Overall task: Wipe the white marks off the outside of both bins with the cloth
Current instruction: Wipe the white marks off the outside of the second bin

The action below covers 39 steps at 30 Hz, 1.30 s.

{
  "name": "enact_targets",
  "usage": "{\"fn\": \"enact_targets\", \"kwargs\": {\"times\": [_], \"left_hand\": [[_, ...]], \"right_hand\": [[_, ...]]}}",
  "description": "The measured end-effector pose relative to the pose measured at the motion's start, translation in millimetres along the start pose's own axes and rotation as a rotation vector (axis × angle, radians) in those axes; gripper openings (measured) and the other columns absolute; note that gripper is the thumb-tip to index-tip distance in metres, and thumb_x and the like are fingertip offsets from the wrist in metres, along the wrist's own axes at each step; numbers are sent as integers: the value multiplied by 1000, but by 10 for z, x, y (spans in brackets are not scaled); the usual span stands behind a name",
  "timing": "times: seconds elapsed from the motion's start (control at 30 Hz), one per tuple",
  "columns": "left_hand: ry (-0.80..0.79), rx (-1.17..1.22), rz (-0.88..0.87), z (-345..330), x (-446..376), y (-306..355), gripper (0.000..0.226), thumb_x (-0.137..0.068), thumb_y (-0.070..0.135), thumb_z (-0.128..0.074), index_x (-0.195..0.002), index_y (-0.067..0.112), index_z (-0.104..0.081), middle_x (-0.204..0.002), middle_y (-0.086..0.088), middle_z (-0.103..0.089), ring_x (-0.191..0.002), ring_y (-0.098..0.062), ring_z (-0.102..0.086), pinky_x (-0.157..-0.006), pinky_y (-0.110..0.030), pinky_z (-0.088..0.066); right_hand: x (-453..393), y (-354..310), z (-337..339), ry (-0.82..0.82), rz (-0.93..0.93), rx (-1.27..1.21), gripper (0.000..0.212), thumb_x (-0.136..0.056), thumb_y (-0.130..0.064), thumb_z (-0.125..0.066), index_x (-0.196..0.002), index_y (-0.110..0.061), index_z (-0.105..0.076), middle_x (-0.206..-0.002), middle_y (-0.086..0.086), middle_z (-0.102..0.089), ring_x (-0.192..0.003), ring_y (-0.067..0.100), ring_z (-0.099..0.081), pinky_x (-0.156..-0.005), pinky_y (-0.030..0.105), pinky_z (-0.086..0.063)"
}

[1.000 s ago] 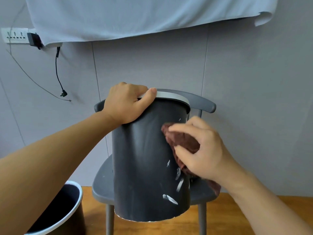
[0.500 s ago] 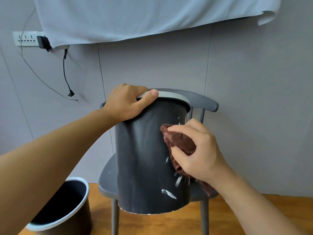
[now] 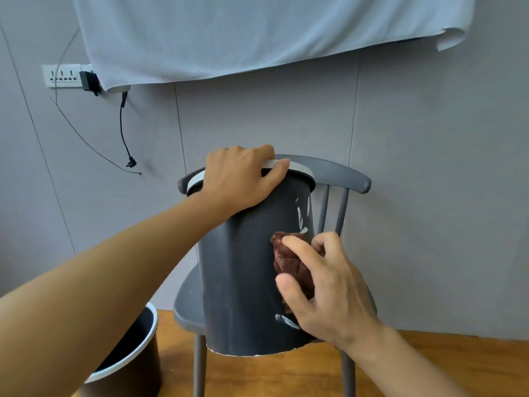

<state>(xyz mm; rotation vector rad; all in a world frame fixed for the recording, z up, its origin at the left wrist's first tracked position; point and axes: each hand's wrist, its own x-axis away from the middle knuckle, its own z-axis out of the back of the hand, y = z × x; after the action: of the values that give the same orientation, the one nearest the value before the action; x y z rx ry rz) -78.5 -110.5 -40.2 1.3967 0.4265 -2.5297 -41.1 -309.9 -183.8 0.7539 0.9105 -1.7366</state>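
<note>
While the left hand [image 3: 240, 179] is gripping the pale rim of the dark bin [image 3: 243, 276] to steady it, the right hand [image 3: 323, 287] is working the dark red cloth [image 3: 289, 262] lower on the bin's right side than it was a second ago, when the cloth sat up near the rim. That shift is leaving a cluster of white marks [image 3: 302, 216] showing above the cloth, just under the rim, and another white streak [image 3: 286, 320] is showing below it near the bin's bottom edge, so this bin is judged to be only partly wiped. The bin is being held tilted in front of the grey chair [image 3: 337, 173], with its bottom edge hanging past the front edge of the seat. The right hand's fingers are curling round the bunched cloth and pressing it against the bin's wall, the thumb lying along the cloth's near side. The left hand's fingers are hooking over the rim, with the thumb lying along the rim's front. The second bin [image 3: 128, 365] is standing on the wooden floor [image 3: 400, 368] to the left of the chair's front left leg, untouched, and any marks on its outside are too poorly shown to tell.
</note>
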Motion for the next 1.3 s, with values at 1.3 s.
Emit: {"fn": "enact_targets", "kwargs": {"times": [1.3], "left_hand": [[75,156,83,-126,26,-237,45,-94,63,-43,-82,26,-64,-50,5,-41,-60,-24,-45,-57,-30,-25]], "right_hand": [[307,-40,120,-373,206,-248,36,-83,-29,-71,-119,-35,-69,-93,-12,-54,-77,10,-60,-63,22,-51]]}}
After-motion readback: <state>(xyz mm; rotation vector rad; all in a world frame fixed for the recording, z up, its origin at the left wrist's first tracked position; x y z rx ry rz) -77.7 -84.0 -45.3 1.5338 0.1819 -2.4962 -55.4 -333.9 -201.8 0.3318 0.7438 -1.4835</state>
